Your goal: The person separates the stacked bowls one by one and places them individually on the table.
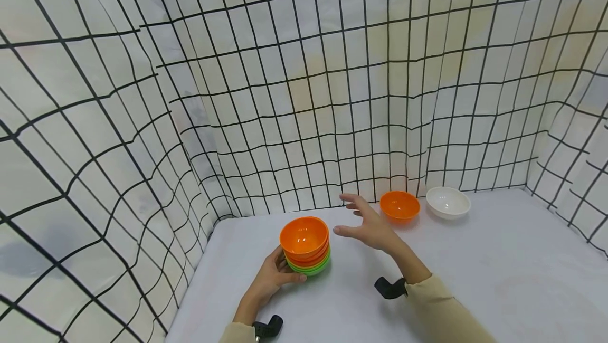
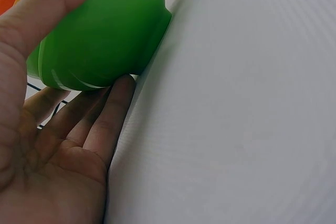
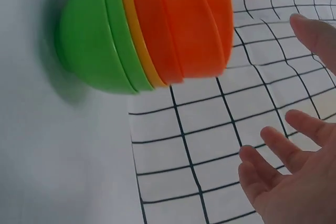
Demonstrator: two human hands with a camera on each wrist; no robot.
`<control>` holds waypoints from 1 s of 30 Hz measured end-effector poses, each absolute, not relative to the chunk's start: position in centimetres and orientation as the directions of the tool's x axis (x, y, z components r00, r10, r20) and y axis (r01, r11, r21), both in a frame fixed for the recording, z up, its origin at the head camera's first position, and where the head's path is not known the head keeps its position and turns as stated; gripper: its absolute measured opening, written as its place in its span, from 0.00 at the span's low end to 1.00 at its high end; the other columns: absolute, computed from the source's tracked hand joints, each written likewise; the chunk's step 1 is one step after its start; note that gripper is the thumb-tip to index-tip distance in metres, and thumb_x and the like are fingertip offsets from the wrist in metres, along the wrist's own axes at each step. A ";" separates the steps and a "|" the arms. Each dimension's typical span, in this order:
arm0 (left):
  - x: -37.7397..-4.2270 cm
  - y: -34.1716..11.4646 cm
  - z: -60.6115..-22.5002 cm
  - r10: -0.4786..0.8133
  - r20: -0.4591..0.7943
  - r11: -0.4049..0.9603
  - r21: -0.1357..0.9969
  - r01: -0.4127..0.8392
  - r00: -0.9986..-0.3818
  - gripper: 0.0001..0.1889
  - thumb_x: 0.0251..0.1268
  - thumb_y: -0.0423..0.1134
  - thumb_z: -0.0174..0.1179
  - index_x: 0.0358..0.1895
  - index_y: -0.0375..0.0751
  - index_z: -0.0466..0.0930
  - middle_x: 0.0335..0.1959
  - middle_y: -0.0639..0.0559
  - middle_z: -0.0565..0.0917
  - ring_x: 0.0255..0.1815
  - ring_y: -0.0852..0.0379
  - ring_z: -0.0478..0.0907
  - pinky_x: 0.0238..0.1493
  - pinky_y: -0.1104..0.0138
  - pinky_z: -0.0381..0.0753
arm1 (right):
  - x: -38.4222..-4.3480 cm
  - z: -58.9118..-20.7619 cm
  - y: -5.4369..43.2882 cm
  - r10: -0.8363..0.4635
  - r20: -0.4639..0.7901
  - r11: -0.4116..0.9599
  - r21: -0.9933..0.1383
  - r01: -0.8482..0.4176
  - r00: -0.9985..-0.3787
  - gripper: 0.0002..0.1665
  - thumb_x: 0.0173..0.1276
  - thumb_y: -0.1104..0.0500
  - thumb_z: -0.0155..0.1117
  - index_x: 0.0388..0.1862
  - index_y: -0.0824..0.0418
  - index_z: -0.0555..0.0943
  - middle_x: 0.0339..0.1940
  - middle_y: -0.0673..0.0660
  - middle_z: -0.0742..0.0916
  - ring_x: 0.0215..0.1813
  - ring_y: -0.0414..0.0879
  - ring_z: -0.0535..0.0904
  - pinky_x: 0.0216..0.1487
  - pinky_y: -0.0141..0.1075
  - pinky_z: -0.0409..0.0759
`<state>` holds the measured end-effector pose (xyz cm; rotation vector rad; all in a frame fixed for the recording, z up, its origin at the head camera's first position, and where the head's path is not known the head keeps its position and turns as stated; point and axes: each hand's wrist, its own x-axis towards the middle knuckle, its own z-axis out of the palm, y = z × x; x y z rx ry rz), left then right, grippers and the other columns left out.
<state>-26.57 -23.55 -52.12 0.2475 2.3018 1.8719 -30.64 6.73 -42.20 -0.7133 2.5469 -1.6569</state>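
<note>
A stack of bowls (image 1: 305,245) stands on the white table, orange at the top, a thin yellow-orange rim in the middle and green at the bottom. My left hand (image 1: 274,275) holds the stack low on its left side. In the left wrist view its thumb (image 2: 50,9) crosses the front of the green bowl (image 2: 113,30), and the fingers reach round the other side near the base. My right hand (image 1: 370,227) hovers to the right of the stack, fingers spread, holding nothing. The right wrist view shows a gap between its fingertips and the stacked bowls (image 3: 194,30).
A single orange bowl (image 1: 400,206) and a white bowl (image 1: 448,203) sit side by side at the back right of the table (image 1: 475,274). White sheeting with a black grid (image 1: 304,95) encloses the back and both sides.
</note>
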 end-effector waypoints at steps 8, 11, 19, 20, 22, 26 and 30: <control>-26.3 -23.4 -51.9 0.226 -0.022 0.201 0.979 0.024 -0.974 0.49 0.49 0.35 0.80 0.76 0.55 0.64 0.73 0.50 0.74 0.74 0.47 0.73 0.75 0.60 0.74 | -30.2 -44.2 3.9 -0.513 0.156 0.236 -0.920 -0.313 -0.844 0.45 0.64 0.49 0.76 0.77 0.46 0.65 0.78 0.55 0.71 0.77 0.60 0.65 0.78 0.65 0.65; -26.4 -23.5 -51.9 0.226 -0.023 0.204 0.979 0.024 -0.974 0.49 0.49 0.35 0.81 0.76 0.55 0.64 0.73 0.51 0.75 0.73 0.48 0.74 0.74 0.62 0.75 | -30.5 -45.0 3.3 -0.552 0.150 0.189 -0.935 -0.299 -0.820 0.44 0.65 0.49 0.74 0.77 0.48 0.65 0.77 0.53 0.72 0.76 0.58 0.66 0.79 0.65 0.65; -26.4 -23.6 -52.0 0.229 -0.026 0.205 0.978 0.023 -0.973 0.49 0.49 0.36 0.81 0.76 0.54 0.64 0.73 0.49 0.75 0.73 0.47 0.74 0.74 0.61 0.76 | -31.7 -45.1 2.3 -0.657 0.113 0.188 -0.933 -0.307 -0.746 0.51 0.64 0.49 0.74 0.81 0.48 0.59 0.78 0.51 0.71 0.78 0.55 0.65 0.78 0.61 0.68; -26.4 -23.6 -52.0 0.229 -0.023 0.207 0.978 0.025 -0.973 0.49 0.49 0.36 0.81 0.76 0.54 0.64 0.73 0.49 0.74 0.73 0.47 0.74 0.74 0.60 0.76 | -32.0 -44.9 2.2 -0.672 0.099 0.200 -0.930 -0.309 -0.734 0.52 0.63 0.49 0.74 0.82 0.47 0.57 0.78 0.51 0.71 0.78 0.55 0.65 0.78 0.61 0.68; -26.4 -23.7 -51.9 0.226 -0.023 0.206 0.978 0.025 -0.974 0.49 0.49 0.36 0.81 0.76 0.54 0.64 0.73 0.49 0.74 0.73 0.46 0.74 0.74 0.61 0.76 | -32.5 -44.5 2.0 -0.704 0.065 0.226 -0.924 -0.309 -0.708 0.55 0.61 0.48 0.75 0.82 0.45 0.55 0.77 0.50 0.71 0.77 0.54 0.65 0.77 0.60 0.69; -26.4 -23.7 -51.9 0.225 -0.028 0.198 0.980 0.018 -0.974 0.50 0.49 0.35 0.80 0.77 0.54 0.63 0.74 0.48 0.74 0.73 0.46 0.74 0.73 0.61 0.77 | -33.6 -43.6 1.4 -0.764 0.017 0.256 -0.909 -0.328 -0.645 0.59 0.58 0.47 0.78 0.83 0.44 0.54 0.74 0.50 0.74 0.73 0.50 0.70 0.75 0.54 0.74; -26.3 -23.5 -51.8 0.224 -0.032 0.202 0.979 0.014 -0.974 0.50 0.50 0.35 0.80 0.77 0.54 0.62 0.74 0.48 0.73 0.73 0.46 0.74 0.74 0.61 0.76 | -34.5 -43.1 1.0 -0.809 -0.011 0.265 -0.900 -0.346 -0.588 0.62 0.56 0.48 0.80 0.82 0.48 0.54 0.72 0.49 0.76 0.69 0.45 0.74 0.71 0.45 0.78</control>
